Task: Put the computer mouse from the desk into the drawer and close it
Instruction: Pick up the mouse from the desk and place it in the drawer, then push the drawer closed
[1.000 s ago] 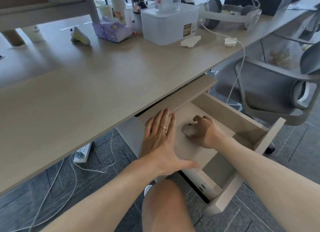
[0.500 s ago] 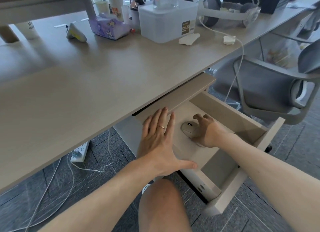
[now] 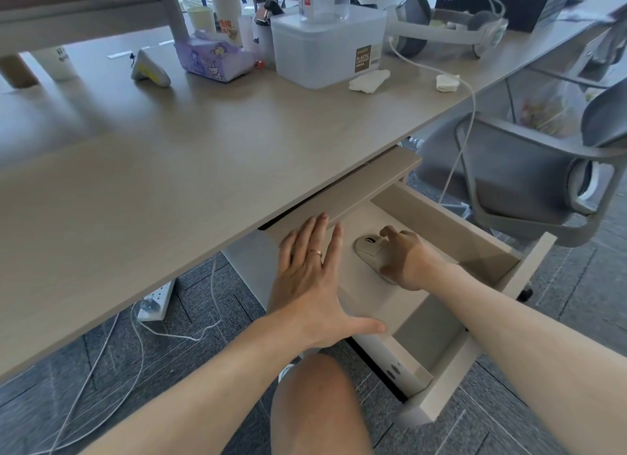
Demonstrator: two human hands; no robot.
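Now right hand [image 3: 412,261] grips mouse [image 3: 371,251] inside open drawer [image 3: 529,274]

One beige computer mouse [image 3: 371,251] lies in one open pale wooden drawer [image 3: 475,251]. Two bare hands show, left hand [image 3: 314,278] and right hand [image 3: 410,261]. On the light wood-grain surface [image 3: 203,142]: one translucent plastic storage box [image 3: 325,47], two crumpled white tissues [image 3: 369,80] [image 3: 447,82], one purple tissue pack [image 3: 213,59].
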